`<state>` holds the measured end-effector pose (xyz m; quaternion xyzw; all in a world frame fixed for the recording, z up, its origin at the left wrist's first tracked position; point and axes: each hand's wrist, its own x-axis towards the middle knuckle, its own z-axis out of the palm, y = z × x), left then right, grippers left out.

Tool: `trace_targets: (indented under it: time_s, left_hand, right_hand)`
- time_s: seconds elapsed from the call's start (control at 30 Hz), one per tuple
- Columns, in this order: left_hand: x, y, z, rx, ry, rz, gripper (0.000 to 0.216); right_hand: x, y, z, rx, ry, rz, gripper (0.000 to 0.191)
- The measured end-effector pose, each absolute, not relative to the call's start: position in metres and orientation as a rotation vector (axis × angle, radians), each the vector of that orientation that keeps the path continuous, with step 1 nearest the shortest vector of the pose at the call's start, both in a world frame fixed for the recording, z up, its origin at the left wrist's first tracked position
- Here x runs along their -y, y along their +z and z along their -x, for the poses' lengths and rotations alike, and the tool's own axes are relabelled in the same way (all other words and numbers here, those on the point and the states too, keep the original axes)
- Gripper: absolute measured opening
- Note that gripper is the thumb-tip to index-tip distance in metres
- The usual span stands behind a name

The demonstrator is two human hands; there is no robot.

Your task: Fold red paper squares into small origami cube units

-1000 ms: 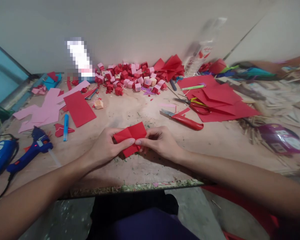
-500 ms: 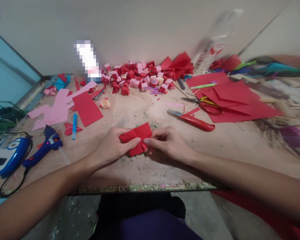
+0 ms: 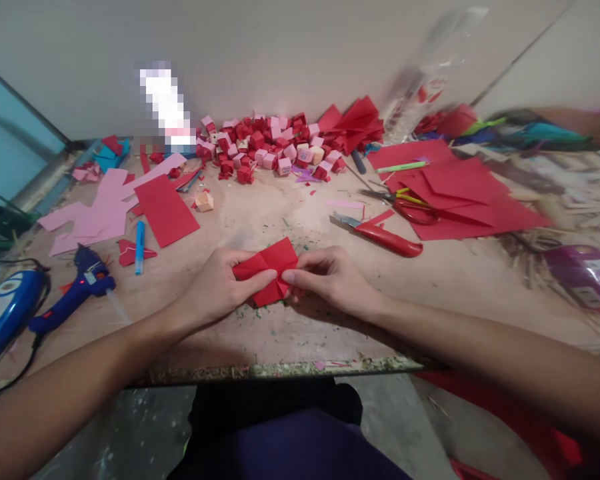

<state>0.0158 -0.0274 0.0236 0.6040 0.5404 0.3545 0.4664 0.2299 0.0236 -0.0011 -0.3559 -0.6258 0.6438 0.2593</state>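
Observation:
A small piece of folded red paper is between my two hands, a little above the table's front half. My left hand pinches its left side, thumb laid across the front near a crease. Gripping the right edge is my right hand, its thumb tip close to the left thumb at the centre of the paper. The fingers behind the paper are mostly hidden. Beyond my right hand lies a red-handled utility knife, with scissors behind it.
Several small red and pink paper cubes are heaped along the wall. Red sheets lie at right, pink paper at left. A blue glue gun with its cord and a blue pen rest at left. A clear bottle leans behind.
The whole view has shifted slightly, so the table's things sit a little further left and higher. Both hands keep the same hold on the red paper.

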Motion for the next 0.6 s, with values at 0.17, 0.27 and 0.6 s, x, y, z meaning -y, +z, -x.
trace_targets:
  time_s: [0.17, 0.27, 0.6]
  left_hand:
    - [0.0275, 0.0207, -0.0126, -1.344, 0.814, -1.49, 0.025]
    - [0.0282, 0.0195, -0.0122, -1.341, 0.761, -1.464, 0.026]
    - [0.0297, 0.0137, -0.0137, -1.342, 0.942, -1.397, 0.028]
  right_hand:
    - [-0.0237, 0.0008, -0.232, 1.65, 1.807, 0.905, 0.034]
    - [-0.0238, 0.0004, -0.2328, 1.622, 1.839, 0.882, 0.037]
    - [-0.0221, 0.0049, -0.2294, 1.875, 1.781, 0.929, 0.028]
